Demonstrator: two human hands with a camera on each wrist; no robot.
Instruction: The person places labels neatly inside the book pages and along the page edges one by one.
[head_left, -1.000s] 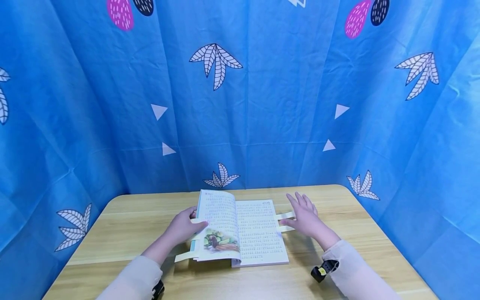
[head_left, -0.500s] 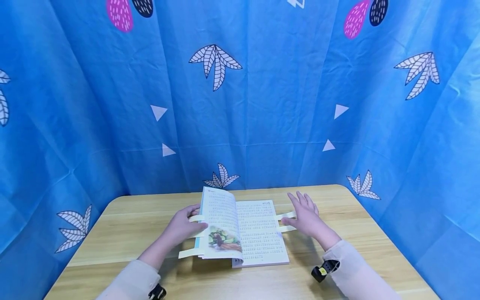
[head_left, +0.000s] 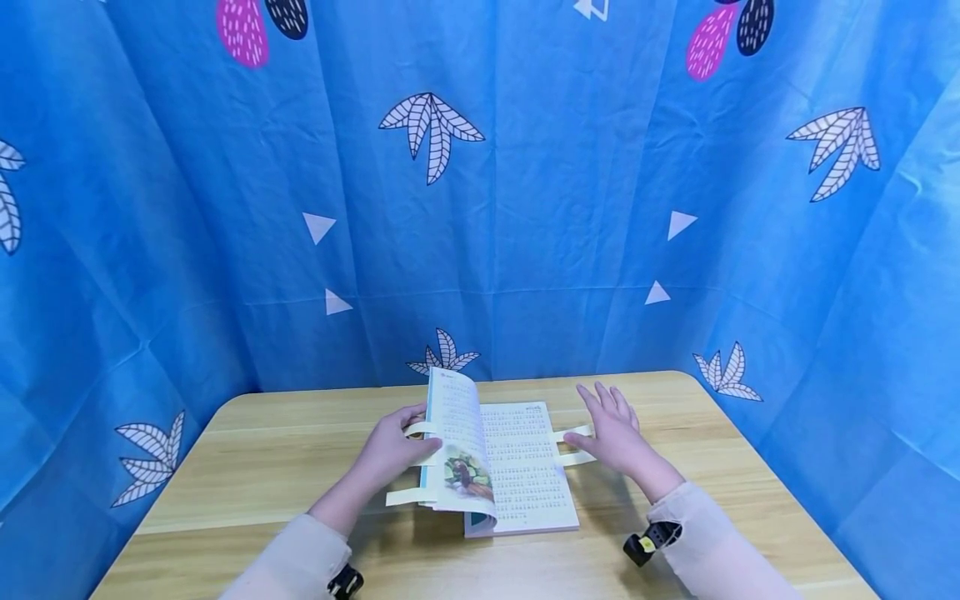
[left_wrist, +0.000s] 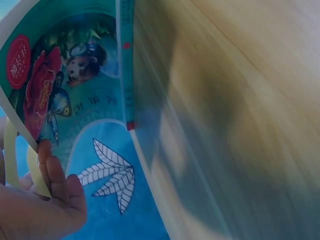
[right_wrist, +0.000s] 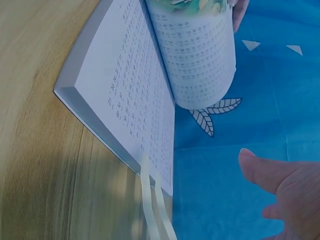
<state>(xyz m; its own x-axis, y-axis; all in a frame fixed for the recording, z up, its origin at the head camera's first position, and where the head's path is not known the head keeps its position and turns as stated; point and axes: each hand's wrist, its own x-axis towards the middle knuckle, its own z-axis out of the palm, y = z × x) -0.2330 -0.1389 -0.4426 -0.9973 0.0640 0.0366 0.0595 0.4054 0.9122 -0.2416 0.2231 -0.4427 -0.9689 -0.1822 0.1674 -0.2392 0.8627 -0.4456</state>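
Note:
An open book lies on the wooden table, its right-hand page flat. My left hand grips the left part of the book, thumb over the printed page, fingers behind it. That part stands raised and curved, with a picture near its lower corner. The left wrist view shows the green illustrated cover tilted up, with fingertips of the left hand at its edge. Pale paper strips stick out beyond the left edge. My right hand hovers with fingers spread over two more strips on the right side.
A wooden table with rounded far corners carries the book. Blue curtain printed with white leaves and triangles hangs behind and at both sides. Black devices, such as the one at the right wrist, sit at the sleeve cuffs.
My left hand has moved right, lifting the left part of the book more upright and toward the spine. The right hand has barely moved.

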